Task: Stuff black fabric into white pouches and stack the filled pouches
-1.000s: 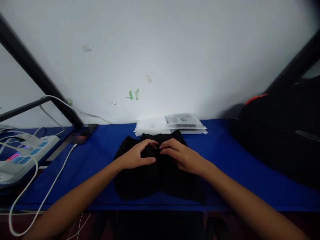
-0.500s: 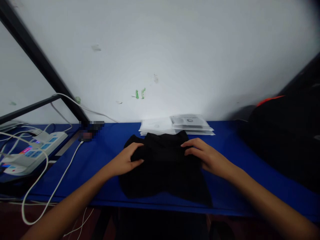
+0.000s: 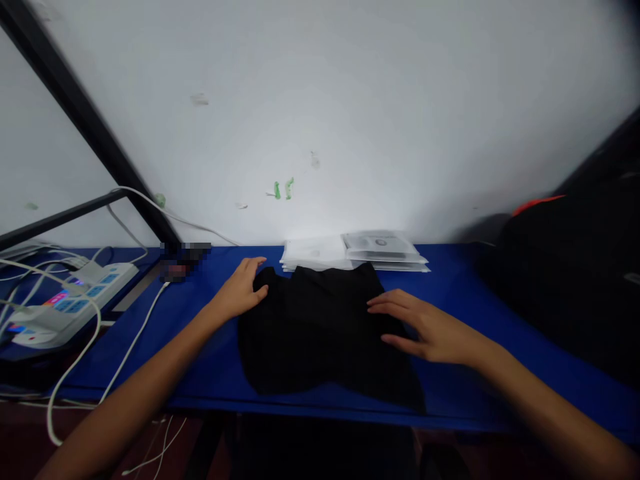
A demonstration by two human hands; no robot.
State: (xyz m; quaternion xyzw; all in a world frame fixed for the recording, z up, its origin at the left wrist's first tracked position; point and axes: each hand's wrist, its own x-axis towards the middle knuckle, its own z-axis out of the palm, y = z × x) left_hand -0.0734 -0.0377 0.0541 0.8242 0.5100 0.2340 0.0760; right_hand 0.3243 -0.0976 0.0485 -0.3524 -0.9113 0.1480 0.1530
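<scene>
A black cloth garment [image 3: 325, 333], its exact kind too dark to make out, lies spread on the blue table, with its lower edge close to the table's front. At the garment's upper left corner is my left hand [image 3: 241, 291], thumb and fingers apart and holding nothing. My right hand [image 3: 425, 327] rests at the garment's right side, its fingers stretched over the cloth and the thumb spread below them. Just behind the garment lie white plastic packets [image 3: 315, 252] and a clear printed bag [image 3: 383, 245].
A white power strip [image 3: 100, 293] with plugs and cables stands on the left, beside a black metal frame [image 3: 85, 113]. A white cable [image 3: 135, 347] hangs over the front edge of the blue table [image 3: 465, 293]. A large black bag [image 3: 570, 280] fills the right side.
My left hand has let go of the cloth and shifted up and left. My right hand has moved slightly down and right, its thumb now spread. The garment's upper part lies flatter.
</scene>
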